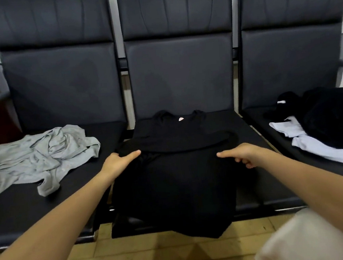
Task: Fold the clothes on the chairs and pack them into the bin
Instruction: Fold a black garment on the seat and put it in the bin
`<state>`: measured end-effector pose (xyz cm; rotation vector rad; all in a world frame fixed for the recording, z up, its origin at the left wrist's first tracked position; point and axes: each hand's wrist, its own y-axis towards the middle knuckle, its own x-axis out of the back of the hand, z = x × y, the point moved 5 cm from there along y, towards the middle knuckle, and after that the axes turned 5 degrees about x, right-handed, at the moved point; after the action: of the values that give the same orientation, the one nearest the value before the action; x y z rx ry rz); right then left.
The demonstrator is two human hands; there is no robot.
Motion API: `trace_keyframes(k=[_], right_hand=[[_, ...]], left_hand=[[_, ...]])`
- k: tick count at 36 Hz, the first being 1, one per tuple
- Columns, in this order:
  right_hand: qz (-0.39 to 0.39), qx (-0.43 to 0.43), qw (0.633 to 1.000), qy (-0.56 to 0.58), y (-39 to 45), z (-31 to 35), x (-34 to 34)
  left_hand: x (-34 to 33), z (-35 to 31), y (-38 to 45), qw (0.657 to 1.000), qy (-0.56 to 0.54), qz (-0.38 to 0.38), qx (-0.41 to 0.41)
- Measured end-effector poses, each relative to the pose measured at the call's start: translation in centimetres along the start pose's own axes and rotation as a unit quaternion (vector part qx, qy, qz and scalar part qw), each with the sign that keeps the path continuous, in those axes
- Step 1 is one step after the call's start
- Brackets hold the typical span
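A black T-shirt [176,171] lies flat on the middle chair's seat, collar toward the backrest, its sleeves folded across the chest and its hem hanging over the seat's front edge. My left hand [117,163] grips the shirt's left side at mid-height, thumb lying on top of the cloth. At the same height my right hand [239,156] pinches the right side, thumb stretched out on the fabric and the other fingers curled. The bin is not in view.
A crumpled grey-green garment [38,158] lies on the left chair's seat [18,215]. On the right seat are a heap of black clothes [331,116] and a white garment [317,148] under it. Backrests rise behind; tiled floor [156,249] lies below the seats.
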<state>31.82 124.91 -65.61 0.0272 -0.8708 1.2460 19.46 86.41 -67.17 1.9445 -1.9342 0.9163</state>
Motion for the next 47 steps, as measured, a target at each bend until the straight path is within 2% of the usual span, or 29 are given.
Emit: trace_keyframes(k=[3,5,9,11,13,15,16,18,20,22,25,27,29,34,39,42,47], right_hand=[[0.032,0.031,0.998,-0.046,-1.7,0.5,-2.2],[0.032,0.063,0.997,-0.031,-2.8,0.6,-3.6],[0.018,0.073,0.983,0.17,-3.8,1.2,-5.0],[0.013,0.069,0.962,0.263,-3.7,1.3,-5.2],[-0.015,0.068,0.95,0.304,-4.0,1.0,-4.3],[-0.047,0.061,0.945,0.317,-4.5,0.6,-2.5],[-0.06,0.054,0.944,0.321,-4.5,0.1,-1.4],[-0.081,0.041,0.948,0.305,-4.6,-0.8,0.8],[-0.118,0.041,0.962,0.243,-4.7,-2.3,3.0],[-0.137,0.044,0.982,0.124,-4.9,-3.9,4.4],[-0.075,0.027,0.997,-0.013,-5.7,-5.8,4.3],[-0.057,0.038,0.996,-0.064,-5.6,-6.0,4.4],[-0.054,0.057,0.992,-0.096,-5.6,-5.5,4.3],[-0.064,0.074,0.989,-0.11,-4.9,-4.4,3.4],[-0.093,0.091,0.989,-0.069,-2.8,-3.6,2.4],[-0.134,0.088,0.987,-0.03,-1.4,-2.9,2.3],[-0.178,0.094,0.979,-0.034,0.7,-1.2,2.1]], left_hand=[[-0.2,-0.1,-2.4,0.996,0.086,0.021,-0.019],[-0.2,-0.2,-3.5,0.992,0.118,0.024,-0.034],[-0.5,-0.3,-5.5,0.966,0.233,0.039,-0.108],[-0.8,-0.7,-6.7,0.962,0.24,0.036,-0.127],[-0.9,-1.2,-7.9,0.979,0.166,0.03,-0.113],[-0.8,-1.7,-8.9,0.998,0.006,0.047,-0.048],[-0.7,-1.8,-9.5,0.994,-0.081,0.074,-0.006],[-0.2,-1.8,-10.6,0.974,-0.17,0.136,0.066],[0.2,-1.2,-11.5,0.975,-0.122,0.159,0.098],[0.8,-0.1,-11.4,0.99,-0.006,0.114,0.079],[1.1,1.1,-10.6,0.991,0.126,0.039,0.025],[1.1,1.7,-10.0,0.991,0.128,0.032,0.025],[1.2,1.9,-9.7,0.996,0.075,0.027,0.04],[0.3,1.0,-10.4,0.99,-0.093,0.065,0.082],[-0.8,0.3,-8.8,0.983,-0.14,0.081,0.082],[-0.6,0.5,-6.9,0.98,-0.163,0.058,0.097],[-0.3,-0.5,-4.1,0.977,-0.195,0.03,0.087]])
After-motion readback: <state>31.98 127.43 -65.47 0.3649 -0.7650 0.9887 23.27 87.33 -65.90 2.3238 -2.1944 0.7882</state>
